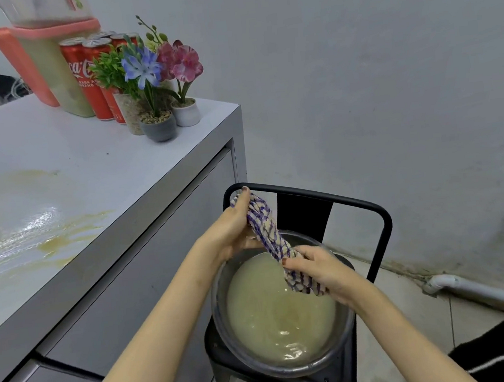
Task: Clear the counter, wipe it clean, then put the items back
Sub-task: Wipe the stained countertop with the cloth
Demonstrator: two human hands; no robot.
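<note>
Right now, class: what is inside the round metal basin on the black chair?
The round metal basin holds murky yellowish water. Its cloudiness hides the basin's bottom and anything sunk there. The right hand and purple checked cloth cover part of the far rim.

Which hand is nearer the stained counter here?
Left. The left hand grips the cloth at its upper end, on the counter side; the right hand grips its lower end over the bowl, farther from the counter.
</note>
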